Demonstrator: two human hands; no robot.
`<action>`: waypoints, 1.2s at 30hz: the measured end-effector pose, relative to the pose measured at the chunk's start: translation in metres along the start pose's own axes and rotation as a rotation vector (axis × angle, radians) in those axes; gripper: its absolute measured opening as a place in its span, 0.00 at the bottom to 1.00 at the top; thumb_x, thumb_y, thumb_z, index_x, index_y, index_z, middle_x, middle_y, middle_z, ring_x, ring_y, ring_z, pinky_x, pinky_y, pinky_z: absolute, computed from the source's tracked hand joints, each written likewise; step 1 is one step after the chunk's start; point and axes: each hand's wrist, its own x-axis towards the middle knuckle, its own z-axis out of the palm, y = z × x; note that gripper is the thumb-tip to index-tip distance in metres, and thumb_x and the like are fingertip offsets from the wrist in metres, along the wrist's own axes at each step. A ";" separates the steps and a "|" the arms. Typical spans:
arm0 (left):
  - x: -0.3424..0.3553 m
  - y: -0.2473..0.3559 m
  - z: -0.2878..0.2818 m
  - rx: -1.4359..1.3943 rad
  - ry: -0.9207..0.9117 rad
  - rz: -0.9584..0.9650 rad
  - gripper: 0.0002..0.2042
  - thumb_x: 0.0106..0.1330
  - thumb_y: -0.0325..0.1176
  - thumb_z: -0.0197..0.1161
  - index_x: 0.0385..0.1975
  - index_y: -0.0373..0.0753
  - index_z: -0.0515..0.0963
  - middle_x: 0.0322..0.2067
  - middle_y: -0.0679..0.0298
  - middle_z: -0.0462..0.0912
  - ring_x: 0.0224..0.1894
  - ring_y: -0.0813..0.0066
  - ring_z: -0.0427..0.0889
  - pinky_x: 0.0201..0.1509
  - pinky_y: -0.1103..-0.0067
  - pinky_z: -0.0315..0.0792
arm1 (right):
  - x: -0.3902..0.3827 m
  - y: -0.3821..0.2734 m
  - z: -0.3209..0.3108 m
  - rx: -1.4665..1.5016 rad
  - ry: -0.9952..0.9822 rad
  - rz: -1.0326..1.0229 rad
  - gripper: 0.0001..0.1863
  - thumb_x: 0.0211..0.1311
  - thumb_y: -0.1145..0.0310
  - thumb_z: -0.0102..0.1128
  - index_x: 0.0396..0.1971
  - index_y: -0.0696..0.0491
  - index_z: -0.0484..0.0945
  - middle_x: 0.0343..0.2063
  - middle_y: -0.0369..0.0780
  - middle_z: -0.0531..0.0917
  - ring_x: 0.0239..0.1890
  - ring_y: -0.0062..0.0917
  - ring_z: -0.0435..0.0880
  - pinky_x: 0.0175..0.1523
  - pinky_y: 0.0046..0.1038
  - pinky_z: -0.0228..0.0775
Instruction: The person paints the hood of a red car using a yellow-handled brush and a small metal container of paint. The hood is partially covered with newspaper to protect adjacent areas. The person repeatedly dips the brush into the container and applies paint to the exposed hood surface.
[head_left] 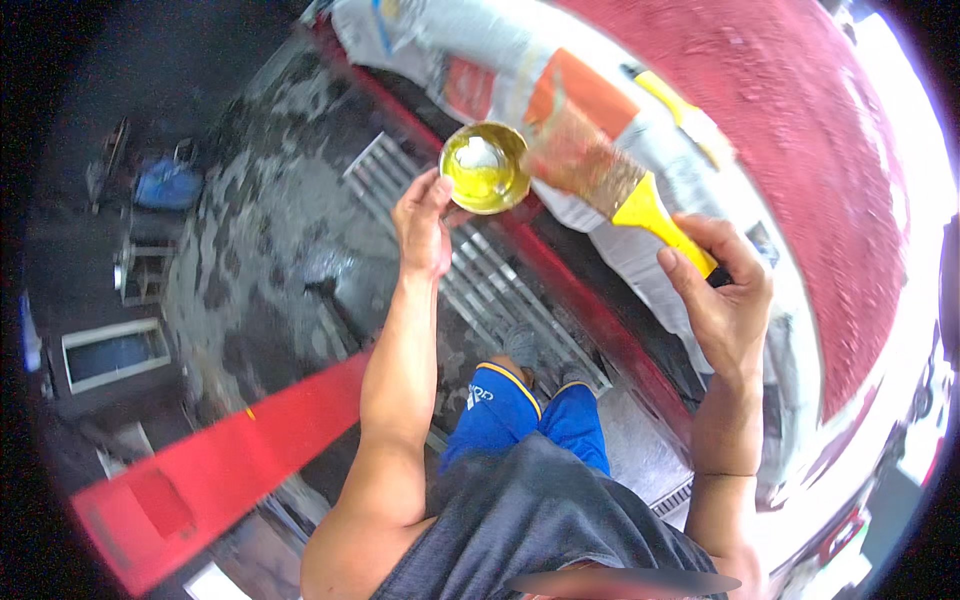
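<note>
In my left hand (425,222) is a small round tin (484,168), gripped by its near side. Yellowish liquid and a whitish patch show inside it. My right hand (728,275) is closed round the yellow handle of a wide paintbrush (640,200). Its bristles, smeared by motion, point left toward the tin's rim; whether they touch it I cannot tell. Beyond the brush, a second yellow-handled brush (680,110) lies on the light sheeting (650,270) along the edge of a rough red curved surface (800,110).
A red beam (300,420) runs out at the lower left. Under my feet lies a slatted metal platform (490,280) beside a dark red rail. Dark, wet-looking ground (240,220) spreads at the left, with a blue object (167,184) and a framed panel (115,355) farther off.
</note>
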 end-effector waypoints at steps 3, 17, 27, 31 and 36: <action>0.006 0.052 0.079 0.018 -0.158 -0.157 0.19 0.63 0.34 0.68 0.48 0.28 0.75 0.40 0.57 0.83 0.39 0.72 0.85 0.42 0.72 0.84 | 0.003 -0.038 -0.053 -0.130 0.013 0.000 0.11 0.55 0.74 0.68 0.39 0.58 0.82 0.29 0.43 0.84 0.29 0.26 0.82 0.36 0.26 0.72; -0.077 0.044 0.322 0.353 -0.571 -0.170 0.20 0.59 0.32 0.73 0.46 0.27 0.77 0.34 0.64 0.82 0.34 0.82 0.81 0.39 0.84 0.77 | -0.073 0.025 -0.182 0.034 0.187 0.338 0.16 0.56 0.65 0.68 0.43 0.57 0.84 0.31 0.44 0.86 0.30 0.23 0.81 0.38 0.27 0.72; -0.164 0.017 0.381 0.372 -0.584 -0.379 0.21 0.63 0.41 0.69 0.45 0.29 0.75 0.35 0.59 0.83 0.34 0.72 0.85 0.38 0.76 0.82 | -0.208 0.076 -0.224 0.916 0.565 0.480 0.15 0.58 0.70 0.70 0.43 0.60 0.82 0.35 0.36 0.85 0.35 0.14 0.78 0.42 0.19 0.69; -0.194 -0.004 0.412 0.357 -0.608 -0.467 0.20 0.65 0.43 0.66 0.45 0.31 0.76 0.37 0.59 0.84 0.34 0.71 0.85 0.36 0.76 0.82 | -0.249 0.088 -0.253 0.928 0.704 0.439 0.16 0.59 0.68 0.70 0.44 0.59 0.82 0.33 0.34 0.84 0.31 0.11 0.76 0.35 0.14 0.66; -0.236 -0.039 0.461 0.310 -0.641 -0.552 0.24 0.65 0.48 0.65 0.46 0.32 0.75 0.37 0.57 0.82 0.36 0.64 0.84 0.40 0.69 0.82 | -0.294 0.108 -0.292 0.983 0.941 0.395 0.15 0.58 0.68 0.70 0.44 0.57 0.82 0.28 0.31 0.82 0.22 0.07 0.70 0.25 0.12 0.57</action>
